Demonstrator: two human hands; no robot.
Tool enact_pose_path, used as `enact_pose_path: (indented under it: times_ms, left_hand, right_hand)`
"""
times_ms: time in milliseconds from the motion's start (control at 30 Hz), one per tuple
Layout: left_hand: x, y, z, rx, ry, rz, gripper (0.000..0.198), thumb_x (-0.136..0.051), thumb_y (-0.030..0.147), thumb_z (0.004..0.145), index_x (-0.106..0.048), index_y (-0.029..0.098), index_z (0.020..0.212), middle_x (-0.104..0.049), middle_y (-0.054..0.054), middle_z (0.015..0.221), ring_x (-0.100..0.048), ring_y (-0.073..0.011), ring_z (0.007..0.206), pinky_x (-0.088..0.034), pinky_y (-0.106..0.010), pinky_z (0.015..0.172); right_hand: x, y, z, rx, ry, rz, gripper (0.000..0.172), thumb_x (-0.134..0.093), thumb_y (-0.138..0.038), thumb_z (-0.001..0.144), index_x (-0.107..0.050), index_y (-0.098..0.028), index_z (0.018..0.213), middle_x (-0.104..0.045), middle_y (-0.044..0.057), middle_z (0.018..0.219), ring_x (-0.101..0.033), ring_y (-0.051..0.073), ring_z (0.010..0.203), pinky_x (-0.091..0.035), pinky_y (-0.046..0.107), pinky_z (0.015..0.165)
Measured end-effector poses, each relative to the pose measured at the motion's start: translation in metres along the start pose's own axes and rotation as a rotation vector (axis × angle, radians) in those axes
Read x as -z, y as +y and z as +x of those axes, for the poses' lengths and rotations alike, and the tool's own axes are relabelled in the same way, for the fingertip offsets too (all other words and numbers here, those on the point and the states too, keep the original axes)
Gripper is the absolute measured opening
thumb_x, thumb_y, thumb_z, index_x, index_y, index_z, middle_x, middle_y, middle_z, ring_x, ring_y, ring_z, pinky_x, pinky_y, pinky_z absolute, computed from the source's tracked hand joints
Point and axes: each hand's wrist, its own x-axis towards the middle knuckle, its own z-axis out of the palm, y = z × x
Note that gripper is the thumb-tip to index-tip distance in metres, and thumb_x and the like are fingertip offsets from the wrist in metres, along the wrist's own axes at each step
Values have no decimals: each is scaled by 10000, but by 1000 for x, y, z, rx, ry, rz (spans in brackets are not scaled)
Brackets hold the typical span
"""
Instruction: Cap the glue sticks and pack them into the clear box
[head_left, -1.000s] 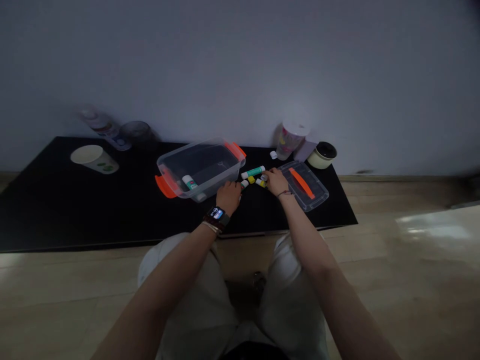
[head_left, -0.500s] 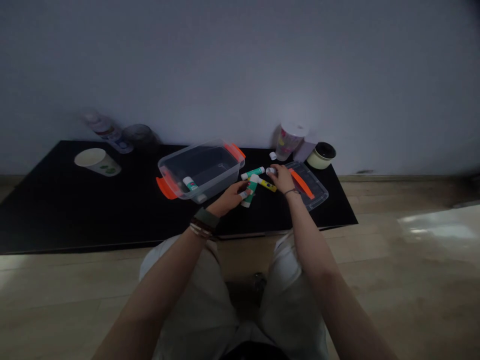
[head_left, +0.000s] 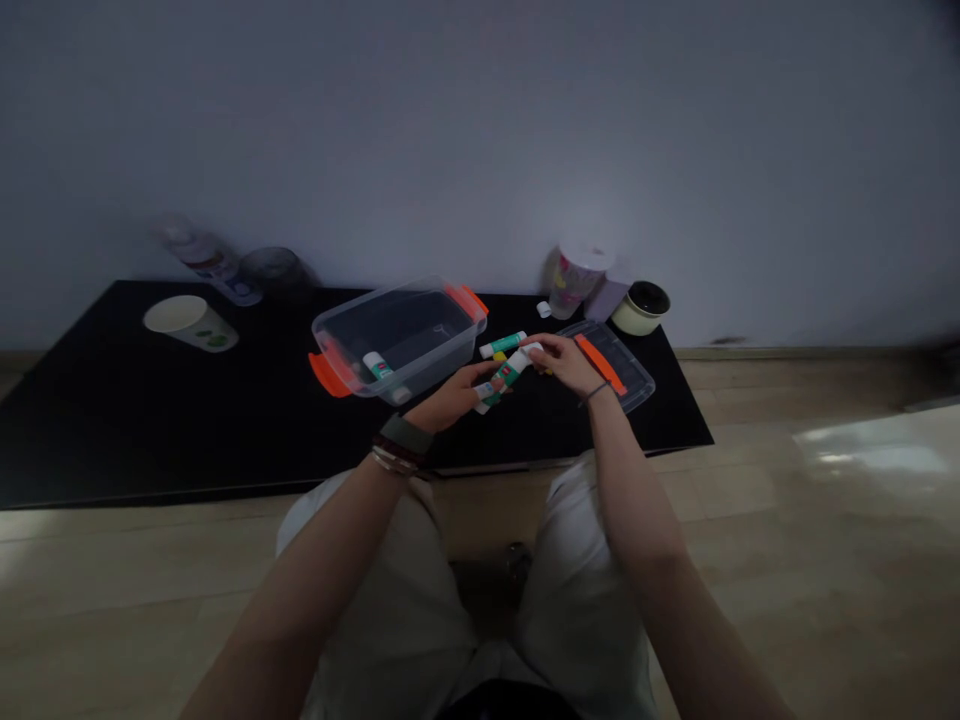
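Inspector: Location of the glue stick (head_left: 507, 377)?

Aide: Held just above the black surface (head_left: 225, 420), between the clear tub (head_left: 390, 302) and the clear lid (head_left: 634, 382).

Inspector: Grip?

Aide: Left hand (head_left: 450, 397) and right hand (head_left: 564, 365) have their fingers (head_left: 534, 350) closed on opposite ends. A two-ended hold, steady and acceptable.

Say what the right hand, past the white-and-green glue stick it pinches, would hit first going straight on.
Likely the lying white-capped green glue stick on the black table; depth is unclear.
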Motion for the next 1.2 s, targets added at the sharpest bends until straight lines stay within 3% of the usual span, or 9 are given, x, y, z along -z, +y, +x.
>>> enact_pose_path:
  times_ms: [133, 400, 533, 667, 767, 967, 1067, 1200]
  left_hand:
    - [0, 2, -1, -5, -6, 26, 579, -786, 488, 752, -688, 159, 1217, -726, -104, 1057, -679, -209, 906, -526, -313, 774]
    - [-1, -1, -2, -3, -3, -54, 521, -792, 430, 760, -680, 162, 1192, -708, -95, 1057, -673, -180, 885, -525, -290, 751]
    - [-4, -3, 3, -87, 127, -168, 549, -791, 390, 771, -606, 184, 1246, -671, -78, 1076, -653, -150, 865, -527, -280, 734]
    - [-1, -4, 8, -156, 286, -112, 620, -828, 381, 726, -546, 181, 1240, -651, -16, 927, -636, -132, 793, -514, -268, 716]
    - [1, -4, 8, -194, 308, -13, 607, -815, 420, 735, -532, 176, 1215, -653, -10, 879, -643, -154, 804, -513, -297, 751]
    - [-2, 3, 4, -298, 340, 75, 478, -681, 532, 832, -580, 176, 1134, -656, -73, 1010, -632, -200, 941, -505, -345, 841]
    - [0, 7, 1, -355, 443, 110, 423, -632, 547, 864, -599, 190, 1089, -646, -75, 1012, -629, -205, 964, -503, -357, 883]
    - [5, 11, -1, -367, 485, 29, 418, -532, 584, 908, -603, 208, 1079, -651, -69, 1019, -633, -206, 962, -525, -351, 865]
  right_hand:
    - [-9, 3, 2, 83, 24, 14, 395, -772, -455, 701, -654, -206, 984, -622, -35, 765, -516, 109, 615, -429, 231, 563]
    - [-22, 12, 5, 127, 3, -46, 319, -767, -413, 733, -655, -192, 935, -632, -31, 783, -519, 108, 651, -439, 236, 620]
    - [-39, 16, 6, 73, 87, 85, 372, -768, -428, 747, -635, -208, 1015, -676, -10, 869, -607, 132, 753, -507, 247, 676]
    - [-54, 15, 2, 19, 35, 125, 361, -767, -463, 758, -666, -198, 982, -710, 26, 944, -647, 166, 858, -545, 271, 723]
    - [-59, 13, -2, -6, 55, 165, 401, -773, -515, 738, -678, -200, 968, -717, 31, 974, -650, 174, 881, -550, 277, 729]
    - [-61, 6, -3, 19, 149, 349, 466, -764, -592, 719, -617, -227, 970, -711, 10, 947, -669, 163, 896, -560, 305, 843]
    - [-62, 0, -8, 3, 75, 418, 494, -756, -605, 732, -561, -257, 1024, -688, -21, 889, -674, 160, 823, -579, 328, 804]
    - [-66, -2, -18, -40, -190, 266, 480, -682, -607, 811, -544, -260, 1113, -597, -54, 742, -590, 132, 594, -541, 293, 604]
